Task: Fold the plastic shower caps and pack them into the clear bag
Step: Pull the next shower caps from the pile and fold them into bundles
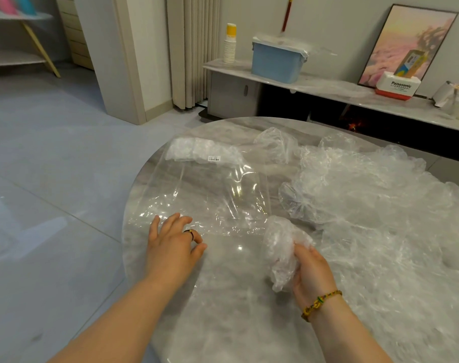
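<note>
The fingers (303, 254) of the right hand (313, 273) are mostly hidden behind the crumpled shower cap (282, 247) they grip, and how that cap is folded cannot be told. Whether the fingers (177, 221) of the left hand (170, 244) pinch the clear bag (210, 195) or only lie on its film is unclear. Well beyond those fingers, the bag's label (214, 158) is too small to read, and the white bundle (194, 150) beside it is blurred by the film. To the right of the right fingers, the pile of caps (367, 195) runs off the picture's edge and cannot be counted. The desk (236, 305) is cut off at the bottom and right edges.
</note>
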Available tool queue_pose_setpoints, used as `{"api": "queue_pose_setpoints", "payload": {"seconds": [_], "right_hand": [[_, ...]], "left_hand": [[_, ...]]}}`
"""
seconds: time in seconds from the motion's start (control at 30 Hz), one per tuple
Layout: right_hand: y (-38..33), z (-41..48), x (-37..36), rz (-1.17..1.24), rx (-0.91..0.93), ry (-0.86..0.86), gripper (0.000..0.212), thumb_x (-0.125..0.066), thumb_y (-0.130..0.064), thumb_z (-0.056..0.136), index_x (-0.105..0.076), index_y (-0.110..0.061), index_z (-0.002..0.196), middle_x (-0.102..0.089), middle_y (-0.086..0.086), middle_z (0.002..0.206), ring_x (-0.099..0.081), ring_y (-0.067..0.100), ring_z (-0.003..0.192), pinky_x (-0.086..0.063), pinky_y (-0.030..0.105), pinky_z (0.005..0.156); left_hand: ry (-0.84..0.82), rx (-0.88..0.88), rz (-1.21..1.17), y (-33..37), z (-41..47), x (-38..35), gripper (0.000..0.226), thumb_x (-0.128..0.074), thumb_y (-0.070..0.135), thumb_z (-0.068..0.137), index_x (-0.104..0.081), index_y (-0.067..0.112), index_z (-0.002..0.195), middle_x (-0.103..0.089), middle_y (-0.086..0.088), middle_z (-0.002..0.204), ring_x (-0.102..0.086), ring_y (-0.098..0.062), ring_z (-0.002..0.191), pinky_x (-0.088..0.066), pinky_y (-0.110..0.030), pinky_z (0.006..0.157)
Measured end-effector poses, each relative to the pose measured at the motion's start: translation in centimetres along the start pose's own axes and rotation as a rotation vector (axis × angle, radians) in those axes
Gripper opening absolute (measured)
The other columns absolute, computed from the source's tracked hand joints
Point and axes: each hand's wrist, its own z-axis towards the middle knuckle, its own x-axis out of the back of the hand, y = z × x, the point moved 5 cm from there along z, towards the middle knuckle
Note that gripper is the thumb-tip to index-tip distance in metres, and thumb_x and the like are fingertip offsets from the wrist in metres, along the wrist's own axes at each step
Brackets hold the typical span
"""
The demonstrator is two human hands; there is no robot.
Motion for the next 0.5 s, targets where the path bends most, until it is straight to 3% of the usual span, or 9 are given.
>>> {"api": "queue_pose_setpoints", "payload": {"seconds": [0.07,0.13,0.17,0.2,0.27,0.33,0.5], "right_hand": [[0.2,0.0,0.0,-0.017,-0.005,-0.014,0.026,-0.043,0.005,0.09,-0.059,-0.008,0.075,-0.061,-0.003,0.049,-0.059,0.006,0.042,-0.045,0.013,0.04],[0.2,0.1,0.0,-0.027,-0.007,-0.028,0.025,-0.043,0.004,0.09,-0.06,-0.008,0.076,-0.062,-0.002,0.05,-0.059,0.006,0.043,-0.045,0.014,0.04],[0.1,0.1,0.0,-0.027,-0.006,-0.033,0.025,-0.043,0.004,0.09,-0.06,-0.008,0.077,-0.061,-0.002,0.049,-0.059,0.006,0.043,-0.045,0.014,0.039],[0.0,0.1,0.0,-0.021,-0.006,-0.038,0.024,-0.043,0.004,0.09,-0.059,-0.009,0.077,-0.061,-0.003,0.049,-0.058,0.006,0.042,-0.044,0.014,0.039],[-0.4,0.0,-0.3,0.001,0.002,-0.058,0.025,-0.043,0.005,0.089,-0.06,-0.009,0.078,-0.061,-0.001,0.052,-0.059,0.006,0.044,-0.046,0.015,0.04],[-1.1,-0.1,-0.9,0.017,0.009,-0.088,0.025,-0.042,0.006,0.089,-0.061,-0.008,0.08,-0.063,0.002,0.058,-0.061,0.007,0.047,-0.048,0.016,0.043],[-1.8,-0.2,-2.1,-0.067,-0.002,-0.141,0.023,-0.044,0.004,0.089,-0.062,-0.009,0.082,-0.062,0.007,0.07,-0.061,0.011,0.054,-0.05,0.018,0.046]], "left_hand": [[-0.004,-0.024,0.019,0.0,0.0,-0.1,0.008,-0.08,0.026,0.07,-0.073,0.022,0.069,-0.064,-0.003,0.116,-0.051,-0.026,0.122,0.005,-0.025,0.106],[0.012,-0.056,0.13,-0.2,0.2,-0.5,0.021,-0.09,0.02,0.052,-0.07,0.021,0.058,-0.071,-0.008,0.098,-0.064,-0.032,0.103,-0.01,-0.031,0.102],[0.007,-0.018,0.119,-0.2,0.1,-0.3,0.017,-0.086,0.022,0.06,-0.073,0.019,0.07,-0.067,-0.01,0.109,-0.058,-0.032,0.113,-0.008,-0.032,0.102],[0.019,0.019,0.099,0.0,0.1,0.0,0.022,-0.075,0.026,0.075,-0.071,0.017,0.095,-0.055,-0.012,0.129,-0.042,-0.029,0.13,0.0,-0.032,0.105],[-0.033,0.068,0.12,-0.4,0.2,-0.6,0.048,-0.046,0.039,0.094,-0.039,0.022,0.139,-0.011,-0.005,0.156,-0.002,-0.02,0.144,0.014,-0.032,0.108],[-0.14,0.096,0.166,-0.6,0.6,-0.7,0.055,-0.035,0.047,0.095,-0.019,0.033,0.145,0.011,0.0,0.156,0.015,-0.019,0.143,0.015,-0.038,0.111],[-0.309,0.121,0.121,-1.0,0.5,-0.8,0.066,-0.04,0.056,0.089,-0.015,0.035,0.147,0.012,0.001,0.156,0.016,-0.015,0.142,0.014,-0.042,0.112]]}}
